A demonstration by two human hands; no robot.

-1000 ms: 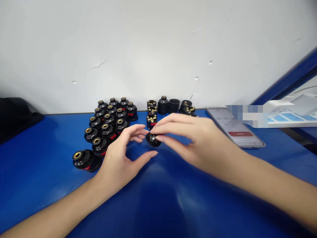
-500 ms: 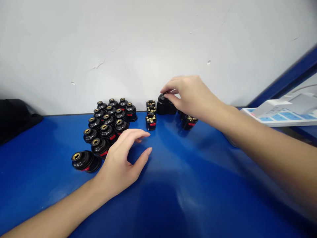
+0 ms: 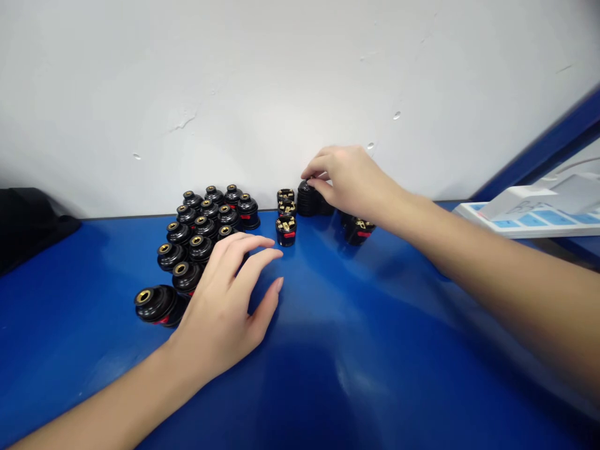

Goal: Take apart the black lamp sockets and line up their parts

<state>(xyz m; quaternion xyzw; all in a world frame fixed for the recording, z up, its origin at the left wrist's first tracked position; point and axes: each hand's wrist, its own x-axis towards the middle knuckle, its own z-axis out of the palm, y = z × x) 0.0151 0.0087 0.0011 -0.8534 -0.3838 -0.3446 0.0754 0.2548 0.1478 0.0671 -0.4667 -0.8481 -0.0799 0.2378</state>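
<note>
My right hand (image 3: 344, 178) pinches the top of a black ribbed cap stack (image 3: 307, 199) by the wall. Fingers apart and holding nothing, my left hand (image 3: 229, 300) hovers over the blue table beside several black sockets (image 3: 201, 248) with brass rings on top and red marks. A short row of open black bases (image 3: 285, 231) with brass contacts stands between the hands. Another open base (image 3: 359, 231) with a red mark is below my right wrist, partly shaded. More black pieces behind my right fingers are mostly hidden.
A white wall (image 3: 262, 94) rises along the back edge of the blue table (image 3: 328, 375). Black cloth (image 3: 32, 225) lies at the far left. At the right are a white-and-blue tray (image 3: 534, 220) and a blue frame bar (image 3: 539, 147).
My left hand has spread its fingers more and shifted slightly left, covering more sockets. My right hand has moved slightly left at the cap stack.
</note>
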